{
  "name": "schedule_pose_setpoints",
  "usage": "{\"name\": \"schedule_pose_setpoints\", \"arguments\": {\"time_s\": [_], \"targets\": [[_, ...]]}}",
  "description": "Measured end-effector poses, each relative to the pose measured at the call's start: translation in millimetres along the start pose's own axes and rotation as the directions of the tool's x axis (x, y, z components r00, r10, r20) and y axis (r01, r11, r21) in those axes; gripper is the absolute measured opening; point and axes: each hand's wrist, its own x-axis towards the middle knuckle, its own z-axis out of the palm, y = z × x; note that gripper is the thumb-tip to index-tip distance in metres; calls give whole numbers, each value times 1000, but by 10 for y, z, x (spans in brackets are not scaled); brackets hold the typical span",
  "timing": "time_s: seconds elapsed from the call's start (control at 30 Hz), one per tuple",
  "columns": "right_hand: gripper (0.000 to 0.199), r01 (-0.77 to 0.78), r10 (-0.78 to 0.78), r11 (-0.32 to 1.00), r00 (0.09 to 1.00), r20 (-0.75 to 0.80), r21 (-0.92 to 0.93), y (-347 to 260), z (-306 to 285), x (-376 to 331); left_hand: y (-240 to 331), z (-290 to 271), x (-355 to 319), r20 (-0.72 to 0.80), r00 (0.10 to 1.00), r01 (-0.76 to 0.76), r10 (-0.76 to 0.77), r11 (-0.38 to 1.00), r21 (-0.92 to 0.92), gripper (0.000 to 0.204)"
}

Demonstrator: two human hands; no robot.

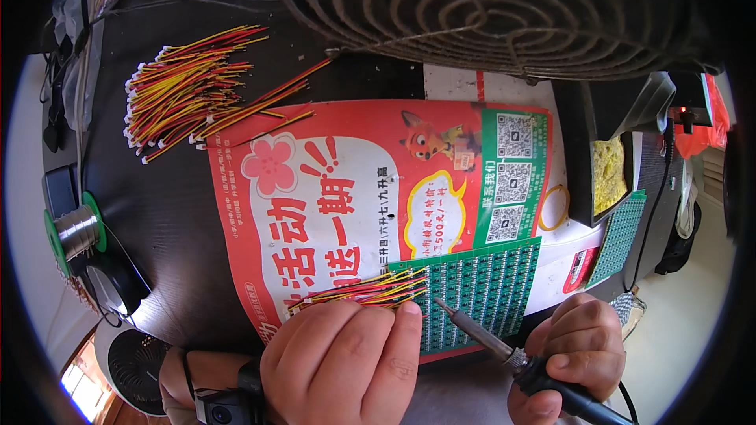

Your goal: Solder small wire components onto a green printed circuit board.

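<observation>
Soldering work sits at an early-to-middle stage, by the look of it: the left hand presses a fanned bundle of red-and-yellow wires flat against the near edge of a green circuit panel, fingers extended and closed down on top of the wires rather than curled around them. At 3 o'clock from that hand, the right hand is wrapped tightly around the black handle of a soldering iron, whose tip points toward 10 o'clock and hangs just beside the wire ends, not visibly touching them. Whether any joint on the panel is finished cannot be told at this size. Much appears left: a large heap of loose wire leads lies well apart at 11 o'clock on the dark surface, beyond a red printed poster. A solder spool rests at 9 o'clock, a fan grille at 12 o'clock, and a yellow cleaning pad at 2 o'clock.
</observation>
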Motion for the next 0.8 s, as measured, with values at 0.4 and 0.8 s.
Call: {"name": "schedule_pose_setpoints", "arguments": {"time_s": [0.4,0.8], "targets": [[31,-43,43,999,999,19,8,0,-20,29,-135,-159,223,39,994,-93,98,991,-96,21],[28,-37,38,999,999,31,-3,1,-13,41,-37,-40,118,12,1000,30,-28,991,-131,25]]}}
